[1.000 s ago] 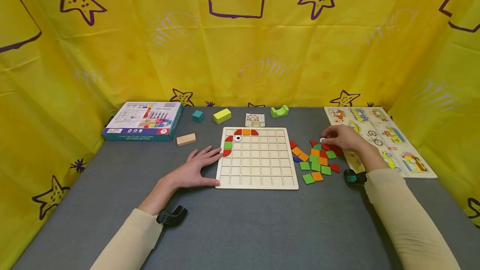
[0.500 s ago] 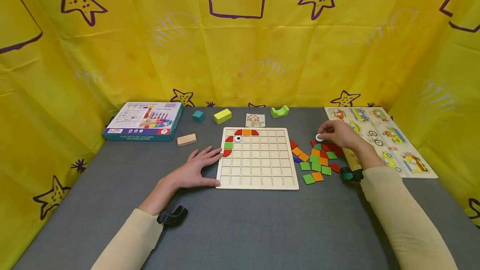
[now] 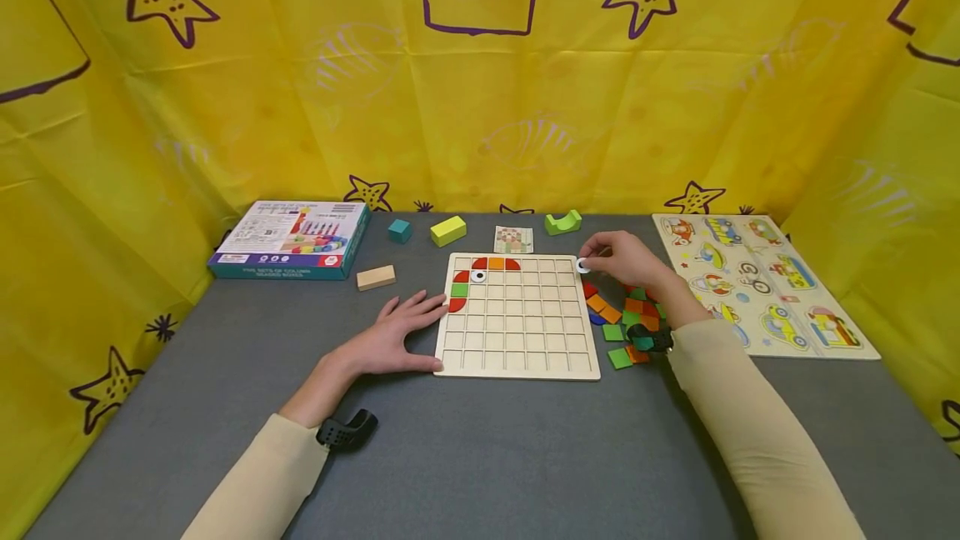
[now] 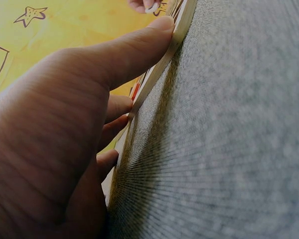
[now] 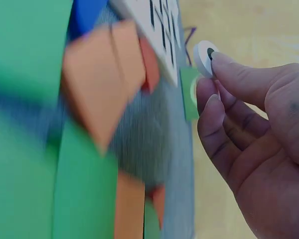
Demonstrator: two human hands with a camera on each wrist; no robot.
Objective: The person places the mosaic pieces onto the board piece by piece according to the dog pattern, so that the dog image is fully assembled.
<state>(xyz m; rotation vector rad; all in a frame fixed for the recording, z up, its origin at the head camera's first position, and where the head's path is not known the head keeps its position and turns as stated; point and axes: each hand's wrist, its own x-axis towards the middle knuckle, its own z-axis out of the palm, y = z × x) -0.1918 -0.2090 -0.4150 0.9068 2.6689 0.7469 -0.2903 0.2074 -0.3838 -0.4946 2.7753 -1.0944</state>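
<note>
A wooden grid board (image 3: pixel 525 333) lies mid-table, with red, orange and green tiles (image 3: pixel 459 291) and a white eye disc (image 3: pixel 478 277) in its upper left cells. Along its left edge, my left hand (image 3: pixel 397 338) rests with spread fingers; the left wrist view shows the thumb and fingertips against the board's rim (image 4: pixel 175 47). Between thumb and fingers my right hand (image 3: pixel 628 261) pinches a second white eye disc (image 5: pixel 203 57) with a black dot. That hand is at the board's upper right corner, above the loose tiles (image 3: pixel 611 332), some of which its arm hides.
Behind the board are a small pattern card (image 3: pixel 513 239), a yellow block (image 3: pixel 448 230), a teal cube (image 3: pixel 400 230) and a green arch block (image 3: pixel 562 222). A plain wooden block (image 3: pixel 376 277) and a game box (image 3: pixel 288 242) stand left. A picture puzzle board (image 3: pixel 757 298) lies right.
My right hand has moved left from the loose tiles to the board's upper right corner, carrying the eye disc. My left hand has stayed at the board's left edge.
</note>
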